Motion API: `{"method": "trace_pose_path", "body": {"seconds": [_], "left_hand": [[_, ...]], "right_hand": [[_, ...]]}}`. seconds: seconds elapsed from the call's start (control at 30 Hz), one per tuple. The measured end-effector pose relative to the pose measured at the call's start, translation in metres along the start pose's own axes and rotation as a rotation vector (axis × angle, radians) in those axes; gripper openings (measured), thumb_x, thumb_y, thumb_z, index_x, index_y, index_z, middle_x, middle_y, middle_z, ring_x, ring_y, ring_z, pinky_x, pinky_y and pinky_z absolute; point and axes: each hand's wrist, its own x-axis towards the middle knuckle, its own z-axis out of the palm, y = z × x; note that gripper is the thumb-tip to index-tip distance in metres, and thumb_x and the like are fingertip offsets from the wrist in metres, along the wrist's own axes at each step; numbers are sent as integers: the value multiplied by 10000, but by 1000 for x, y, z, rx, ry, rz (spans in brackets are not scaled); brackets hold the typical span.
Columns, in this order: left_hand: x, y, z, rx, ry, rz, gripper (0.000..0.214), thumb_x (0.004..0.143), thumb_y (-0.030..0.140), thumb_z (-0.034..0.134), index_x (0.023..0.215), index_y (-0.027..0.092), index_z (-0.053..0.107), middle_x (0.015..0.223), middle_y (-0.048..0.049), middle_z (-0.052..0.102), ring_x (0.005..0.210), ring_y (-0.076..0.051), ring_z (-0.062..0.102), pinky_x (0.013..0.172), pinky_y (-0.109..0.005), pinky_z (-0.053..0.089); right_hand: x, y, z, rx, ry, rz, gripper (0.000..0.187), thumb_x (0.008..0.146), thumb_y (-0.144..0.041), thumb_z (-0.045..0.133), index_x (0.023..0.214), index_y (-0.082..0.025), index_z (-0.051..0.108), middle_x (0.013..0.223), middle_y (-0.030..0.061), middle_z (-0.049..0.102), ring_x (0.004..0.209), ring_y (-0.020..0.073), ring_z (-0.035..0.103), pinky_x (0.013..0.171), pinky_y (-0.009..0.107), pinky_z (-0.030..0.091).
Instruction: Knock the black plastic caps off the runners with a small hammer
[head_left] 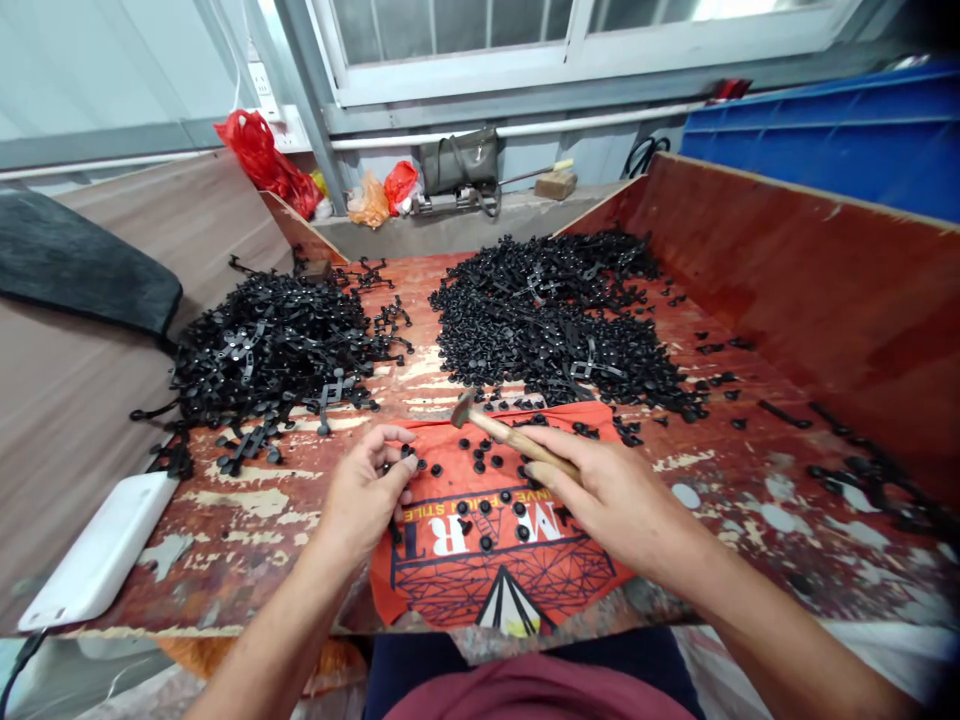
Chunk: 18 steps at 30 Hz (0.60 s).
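My right hand (592, 478) is closed round the wooden handle of a small hammer (517, 437), whose metal head points left over the cloth. Several small round black plastic pieces (485, 507) lie scattered on the orange-red printed cloth (442, 585) below it. At the cloth's left edge, my left hand (375, 478) pinches a small black piece (409, 455) between thumb and fingers. More black parts show partly behind those fingers; their exact shape is hidden.
Heaps of black plastic parts stand at the left (270, 340) and right (547, 320) of the worn red table (247, 510). A white power bank-like device (101, 550) lies front left. Wooden boards (810, 260) wall the sides; a blue crate (825, 140) stands beyond.
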Motion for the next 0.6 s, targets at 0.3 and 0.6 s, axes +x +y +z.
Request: {"method": "trace_pose_path", "body": {"seconds": [0.3, 0.6], "left_hand": [[13, -12, 11, 101, -44, -33, 312, 710, 335, 657, 964, 213, 523, 590, 103, 496, 399, -89, 486, 312, -173, 385], [14, -13, 10, 84, -48, -30, 287, 703, 334, 676, 903, 203, 517, 544, 120, 483, 350, -66, 466, 318, -155, 360]], "right_hand": [[-34, 35, 8, 146, -53, 126, 412, 959, -301, 532, 1353, -408, 592, 1232, -43, 717, 1054, 219, 704, 903, 363, 571], [-30, 22, 16, 209, -111, 55, 395, 1017, -319, 458, 1382, -445, 542, 1356, -69, 634, 1205, 201, 628, 1013, 396, 523]]}}
